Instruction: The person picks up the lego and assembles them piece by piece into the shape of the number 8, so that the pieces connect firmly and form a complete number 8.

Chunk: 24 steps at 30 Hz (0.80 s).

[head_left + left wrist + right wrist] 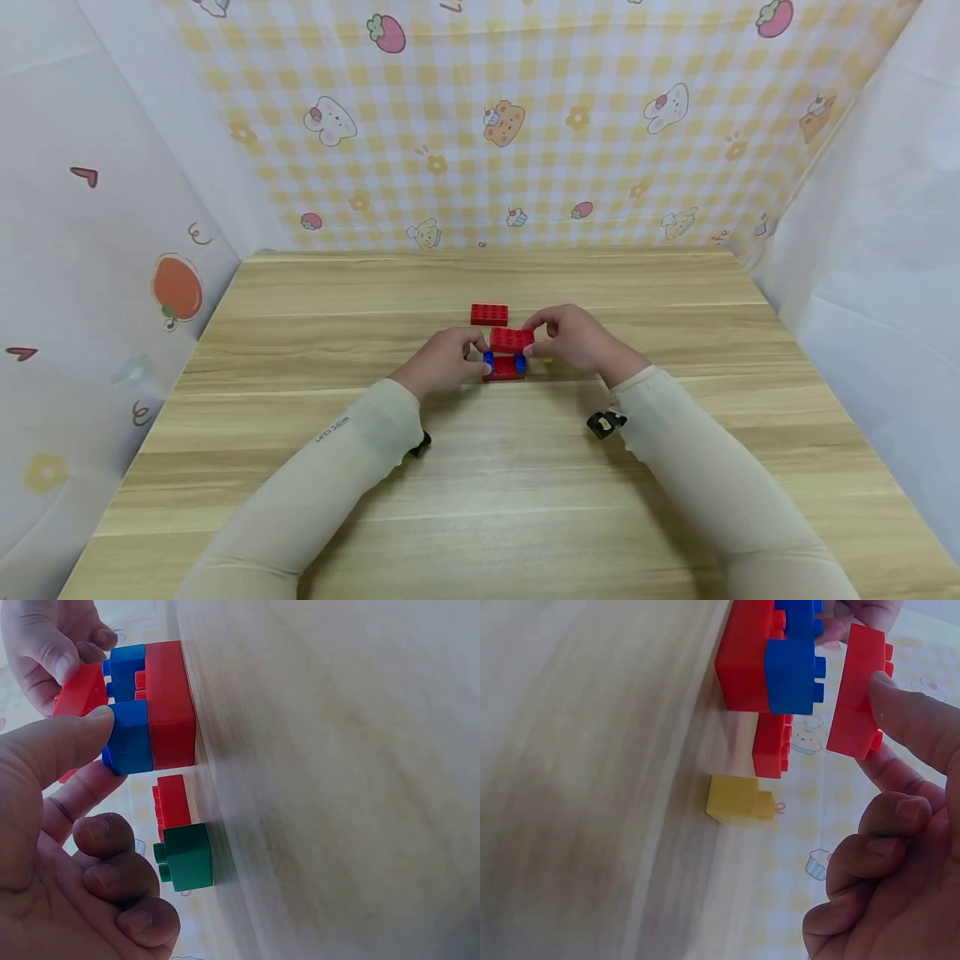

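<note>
My left hand (441, 363) pinches a blue block (131, 736) between thumb and index finger. That block sits on one end of a red toy building block (171, 705) standing on the table. A second blue block (789, 676) is on the red block's other end, with bare red studs between the two. My right hand (579, 337) holds another red block (855, 694) by its end, between thumb and finger. In the right wrist view it stays apart from the blue studs, raised above them and slightly tilted. The other fingers of both hands are curled.
Behind the assembly, a further red block (489, 315) lies on the wooden table (495, 483). A yellow block (732, 797) stands near my right hand, and a green one (187, 859) shows in the left wrist view. A checked cloth (465, 183) hangs behind the table.
</note>
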Each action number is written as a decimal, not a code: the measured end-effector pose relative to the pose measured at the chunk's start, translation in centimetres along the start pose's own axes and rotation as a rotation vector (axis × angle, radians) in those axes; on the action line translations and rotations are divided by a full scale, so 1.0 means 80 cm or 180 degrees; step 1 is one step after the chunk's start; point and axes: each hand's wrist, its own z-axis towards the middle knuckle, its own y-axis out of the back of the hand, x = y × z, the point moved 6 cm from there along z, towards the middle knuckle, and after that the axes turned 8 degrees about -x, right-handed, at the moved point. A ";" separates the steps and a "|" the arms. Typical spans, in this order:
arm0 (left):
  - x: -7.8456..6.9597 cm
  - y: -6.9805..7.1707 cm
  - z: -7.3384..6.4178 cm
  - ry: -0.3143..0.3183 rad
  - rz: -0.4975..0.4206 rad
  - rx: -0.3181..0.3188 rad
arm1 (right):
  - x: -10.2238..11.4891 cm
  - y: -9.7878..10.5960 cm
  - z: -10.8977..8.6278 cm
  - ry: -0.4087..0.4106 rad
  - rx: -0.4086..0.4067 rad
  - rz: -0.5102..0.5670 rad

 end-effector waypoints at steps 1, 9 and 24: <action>0.000 0.000 0.000 0.0005 0.0001 0.0002 | 0.000 -0.001 -0.001 0.0010 -0.0001 0.0011; -0.001 0.001 -0.003 0.0035 0.0006 0.0020 | -0.004 -0.007 -0.003 0.0091 -0.0018 0.0017; 0.003 0.001 -0.001 0.0102 -0.0058 0.0002 | -0.004 -0.014 -0.006 0.0183 -0.0022 0.0041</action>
